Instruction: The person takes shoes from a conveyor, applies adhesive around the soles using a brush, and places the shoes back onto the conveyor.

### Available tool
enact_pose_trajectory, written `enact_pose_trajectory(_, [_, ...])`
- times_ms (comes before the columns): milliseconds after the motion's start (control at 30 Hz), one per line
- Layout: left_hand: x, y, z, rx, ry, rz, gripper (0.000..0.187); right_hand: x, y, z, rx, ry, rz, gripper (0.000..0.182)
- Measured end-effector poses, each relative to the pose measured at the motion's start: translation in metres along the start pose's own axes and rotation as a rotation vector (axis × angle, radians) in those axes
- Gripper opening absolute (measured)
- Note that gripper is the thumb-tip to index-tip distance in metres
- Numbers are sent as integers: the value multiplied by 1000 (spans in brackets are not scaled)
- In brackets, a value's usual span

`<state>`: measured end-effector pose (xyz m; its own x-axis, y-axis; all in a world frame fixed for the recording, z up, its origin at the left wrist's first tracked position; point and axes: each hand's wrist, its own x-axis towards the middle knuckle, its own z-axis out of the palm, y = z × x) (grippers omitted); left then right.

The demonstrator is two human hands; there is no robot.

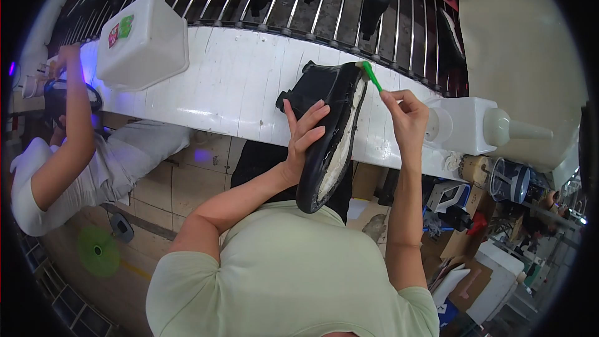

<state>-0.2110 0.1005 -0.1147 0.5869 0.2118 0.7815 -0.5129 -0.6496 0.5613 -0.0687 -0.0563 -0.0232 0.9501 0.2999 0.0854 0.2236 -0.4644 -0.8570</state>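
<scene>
- The step in hand looks like brushing along the edge of the shoe's sole — probably spreading glue or primer, though the liquid itself cannot be made out.
- The left hand [304,134] grips the black shoe [327,134] from the side, fingers spread over the upper and thumb raised, holding it tilted on edge in front of the person's chest, just near the white bench [237,81].
- The right hand [405,115] is closed in a pinch on a green brush [372,76], whose tip touches the far end of the shoe at the sole's rim.
- The shoe is dark and glossy, with a pale whitish sole [340,150] facing right; the sole's surface looks rough and patchy toward the near end.
- By judgement, the next move calls for a steady stroke down the rim toward the near end, with the left hand turning the shoe so that the bristles stay on the pale edge and off the black upper.
- On the bench stand a white tub [146,40] to the left and a white dispenser [474,126] to the right — beyond them, a conveyor of metal rods [349,6] carries more dark shoes.
- At far left, a co-worker's arm [72,125] reaches up to the bench.
</scene>
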Motion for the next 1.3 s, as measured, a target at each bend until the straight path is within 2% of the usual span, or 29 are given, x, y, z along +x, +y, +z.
enact_pose_trajectory(67, [1,1,-2,-6,-10,-13,92,-7,-5,-6,92,-111,56,16])
enact_pose_trajectory(133, [9,7,-1,-101,73,-56,71,-20,-16,-12,187,-215,145,14])
enact_pose_trajectory(167, [11,11,-1,-148,113,-78,61,-27,-22,-12,224,-226,120,13])
enact_pose_trajectory(233, [14,12,-3,-147,100,-84,62,-41,-32,-11,304,-247,75,10])
enact_pose_trajectory(533, [19,11,-6,-163,82,-99,64,-78,-66,-18,202,-340,-231,9])
enact_pose_trajectory(767, [29,13,-13,-166,36,-115,63,-93,-84,-25,122,-394,-292,10])
enact_pose_trajectory(900, [40,15,-21,-176,-9,-124,65,-96,-86,-27,91,-403,-408,12])
enact_pose_trajectory(1067, [58,21,-35,-208,-156,-162,74,-89,-97,-29,108,-332,-566,16])
enact_pose_trajectory(1167, [78,34,-52,-140,-427,-240,77,-82,-107,-38,75,-298,-642,17])
enact_pose_trajectory(1233, [96,43,-61,52,-589,-116,80,-74,-112,-43,50,-255,-703,18])
enact_pose_trajectory(1300, [116,51,-70,-112,-704,-252,67,-65,-116,-49,24,-220,-758,19])
